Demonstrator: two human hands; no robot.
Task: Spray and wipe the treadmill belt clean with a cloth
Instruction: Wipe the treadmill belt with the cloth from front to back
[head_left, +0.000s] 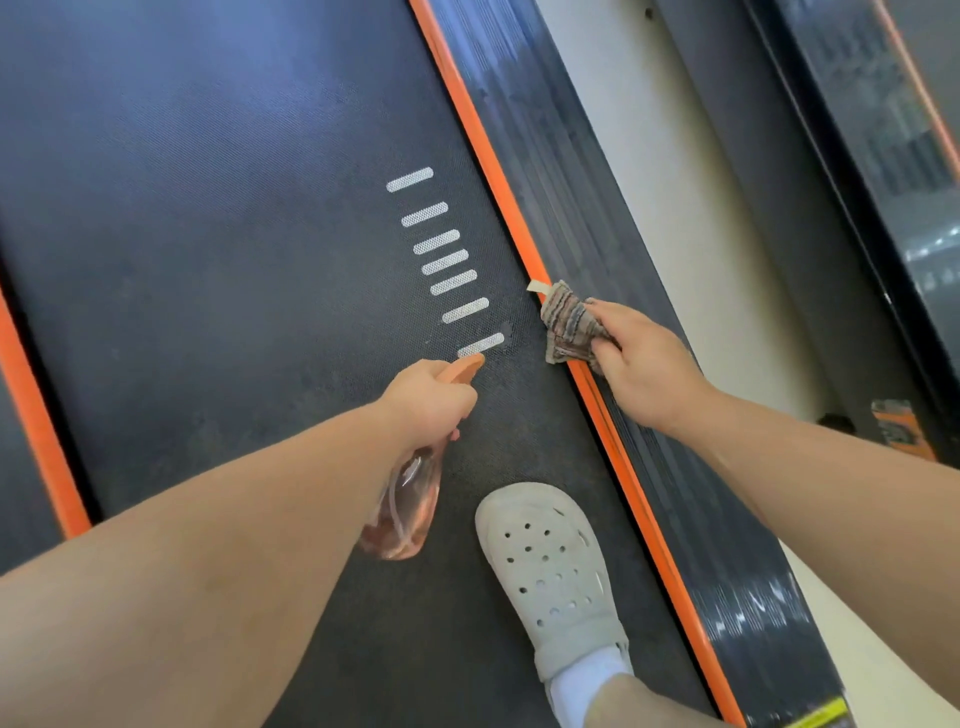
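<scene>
Left forearm reaches forward over the treadmill belt (234, 234). The left grip (426, 400) is clenched round the neck of a pink spray bottle (408, 512), with its orange nozzle (465, 366) aimed at the nearest of the white dashes (480, 344) and the bottle body hanging under the wrist. A pale clog (545, 577) stands on the belt between the arms. The right grip (644, 374), knuckles up, clutches a bunched striped cloth (569, 327) at the orange edge strip (498, 171) on the belt's right margin.

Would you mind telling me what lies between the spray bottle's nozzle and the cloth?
In the head view, only bare dark belt lies between the spray bottle and the cloth; the nearest white stripe ends beside the nozzle.
</scene>
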